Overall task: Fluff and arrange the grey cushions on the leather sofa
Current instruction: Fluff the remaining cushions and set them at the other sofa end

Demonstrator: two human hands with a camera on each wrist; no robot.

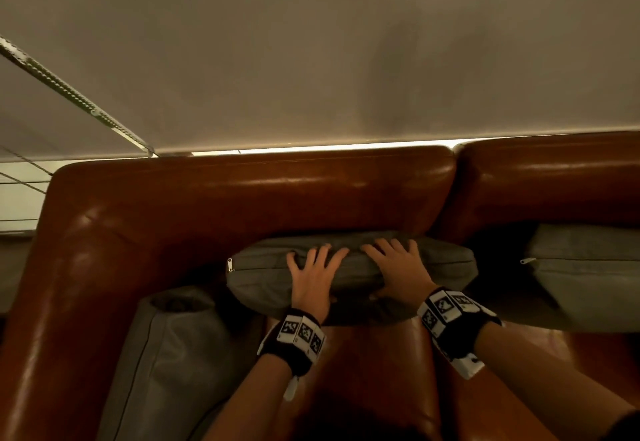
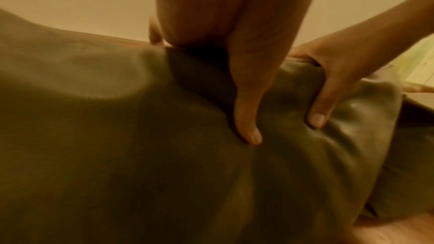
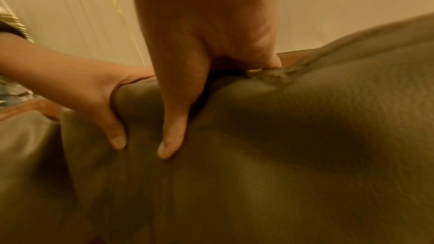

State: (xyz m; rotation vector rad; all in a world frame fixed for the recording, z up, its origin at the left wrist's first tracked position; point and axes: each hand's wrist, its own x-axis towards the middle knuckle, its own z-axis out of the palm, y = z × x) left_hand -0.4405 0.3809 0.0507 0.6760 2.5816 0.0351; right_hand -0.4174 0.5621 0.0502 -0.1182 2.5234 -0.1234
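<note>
Two hands on middle cushion: your left hand, right hand clasp its top edge, side by side. Cushion stands against sofa backrest, long axis left-right.

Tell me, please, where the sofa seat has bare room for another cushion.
Bare seat leather shows between the forearms, in front of the middle cushion that both hands grip. The corner is crowded by the left cushion; the right cushion fills its side.

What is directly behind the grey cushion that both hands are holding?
Behind the middle cushion rises the sofa's leather backrest. Left hand and right hand grip its top edge. Its rear face is hidden.
</note>
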